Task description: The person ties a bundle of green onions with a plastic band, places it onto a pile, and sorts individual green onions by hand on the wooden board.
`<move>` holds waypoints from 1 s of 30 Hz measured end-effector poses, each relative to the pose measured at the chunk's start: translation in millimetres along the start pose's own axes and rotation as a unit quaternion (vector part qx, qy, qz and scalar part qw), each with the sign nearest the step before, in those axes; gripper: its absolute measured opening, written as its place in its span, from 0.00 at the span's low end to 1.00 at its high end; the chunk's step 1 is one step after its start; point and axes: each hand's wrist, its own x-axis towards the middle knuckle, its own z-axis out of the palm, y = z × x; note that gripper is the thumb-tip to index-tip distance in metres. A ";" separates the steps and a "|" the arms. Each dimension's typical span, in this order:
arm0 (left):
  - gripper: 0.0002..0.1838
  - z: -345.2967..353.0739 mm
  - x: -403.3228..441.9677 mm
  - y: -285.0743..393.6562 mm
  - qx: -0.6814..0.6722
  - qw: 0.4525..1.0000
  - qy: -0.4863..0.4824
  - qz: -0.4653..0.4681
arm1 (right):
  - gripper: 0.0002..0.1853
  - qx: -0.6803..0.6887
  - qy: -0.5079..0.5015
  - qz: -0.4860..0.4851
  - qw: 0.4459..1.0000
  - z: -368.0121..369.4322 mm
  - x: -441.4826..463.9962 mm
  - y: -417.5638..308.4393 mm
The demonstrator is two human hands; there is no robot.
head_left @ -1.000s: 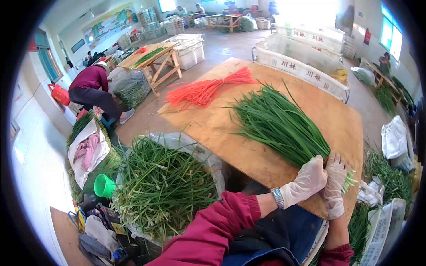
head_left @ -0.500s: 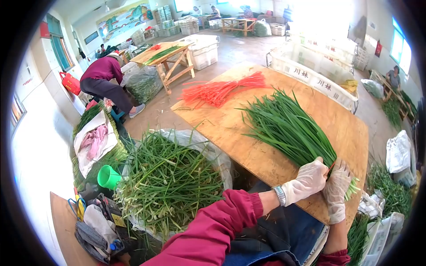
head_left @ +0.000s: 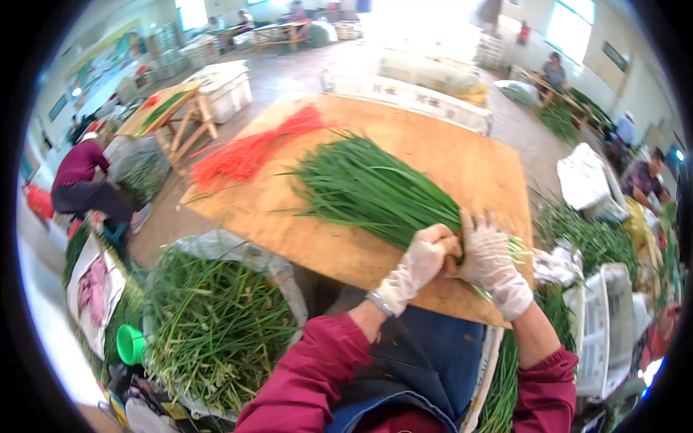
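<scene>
A thick bundle of garlic chives (head_left: 382, 191) lies across the wooden board, its leafy tips to the left and pale cut ends at the right. My left hand (head_left: 420, 263), in a thin whitish glove with a metal watch at the wrist, is closed against the near side of the bundle, close to the stems. What its fingers pinch is hidden. My right hand (head_left: 494, 254), gloved too, wraps over the stems near the cut ends, fingers pointing away from me. A pile of red plastic ties (head_left: 249, 151) rests on the board beyond the leaf tips.
The wooden board (head_left: 462, 144) is in front of me. Loose chives (head_left: 216, 317) fill a plastic-lined container at left, near a green cup (head_left: 131, 344). White crates (head_left: 404, 94) stand behind the board, another crate (head_left: 605, 332) at right. A person (head_left: 83, 169) bends at far left.
My view has turned right, so the board and bundle appear further left. Both hands stay at the stems; the right hand lies further over them. The red tie seen between the hands is now hidden.
</scene>
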 end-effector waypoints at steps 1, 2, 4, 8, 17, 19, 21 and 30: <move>0.08 -0.5 0.0 -1.7 0.015 1.000 0.007 0.018 | 0.58 0.021 -0.005 0.004 1.000 -1.4 -1.3 -0.5; 0.08 0.6 -0.6 -5.9 0.047 0.998 0.023 0.033 | 0.57 0.035 0.028 0.004 0.999 8.7 -2.2 1.6; 0.08 5.1 -2.4 -16.2 0.110 0.989 0.065 0.068 | 0.56 0.020 0.070 0.020 0.997 26.2 -3.8 0.2; 0.06 28.6 -9.7 -30.4 0.255 0.931 0.161 0.204 | 0.49 -0.008 0.153 0.031 0.988 40.9 -5.8 5.2; 0.07 35.2 16.9 -43.3 0.194 0.944 0.208 0.169 | 0.39 -0.148 0.261 0.024 0.954 51.2 17.1 17.1; 0.08 29.1 16.7 -56.8 0.166 0.954 0.216 0.125 | 0.39 -0.203 0.249 0.055 0.945 83.3 25.9 16.2; 0.08 23.9 17.3 -58.3 0.153 0.957 0.218 0.111 | 0.39 -0.168 0.184 0.044 0.967 64.9 18.6 7.7; 0.08 24.0 13.4 -57.2 0.130 0.959 0.228 0.105 | 0.41 -0.085 0.144 0.048 0.985 56.3 23.1 5.2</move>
